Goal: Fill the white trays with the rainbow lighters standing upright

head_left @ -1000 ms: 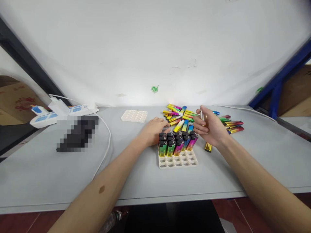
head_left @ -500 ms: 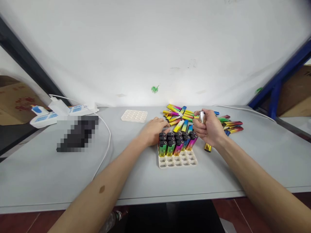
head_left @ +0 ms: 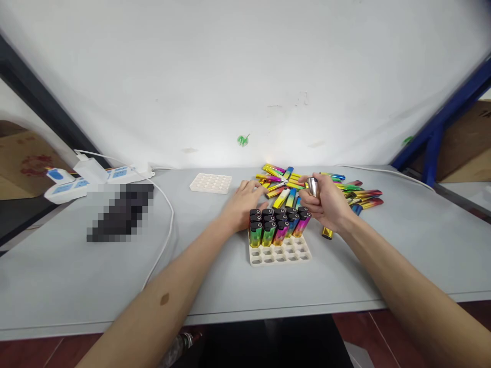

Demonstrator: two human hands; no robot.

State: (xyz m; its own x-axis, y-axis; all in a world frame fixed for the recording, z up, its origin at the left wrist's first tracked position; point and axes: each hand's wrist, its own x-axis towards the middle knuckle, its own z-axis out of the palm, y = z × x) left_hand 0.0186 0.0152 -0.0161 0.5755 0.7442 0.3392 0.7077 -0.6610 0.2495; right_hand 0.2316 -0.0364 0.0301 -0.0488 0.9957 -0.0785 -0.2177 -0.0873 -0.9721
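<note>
Behind the left rear corner of the white holed tray (head_left: 282, 258), my left hand (head_left: 243, 202) rests with fingers stretched out and apart. Its thumb is near the black-topped lighters (head_left: 268, 232), which stand upright in the tray's rear and middle holes. The front holes hold no lighters. My right hand (head_left: 330, 204) is closed around a shiny metallic lighter case (head_left: 312, 187), its silvery end facing up, and is raised to the right of the tray. The rest of that case is hidden by fingers. Loose metallic coloured lighter cases (head_left: 282, 198) lie in a pile behind and beside my right hand.
A second white holed tray (head_left: 210, 183) lies toward the wall. At left are a white power strip (head_left: 82, 185) with plugs, a white cable (head_left: 171, 217) across the table, and a pixelated dark object (head_left: 123, 212). Cardboard boxes (head_left: 32, 161) stand beyond the table sides.
My right hand has dipped slightly and shifted a little left, and the case in it has tilted. My left hand stays almost in place; the view has shifted slightly.
</note>
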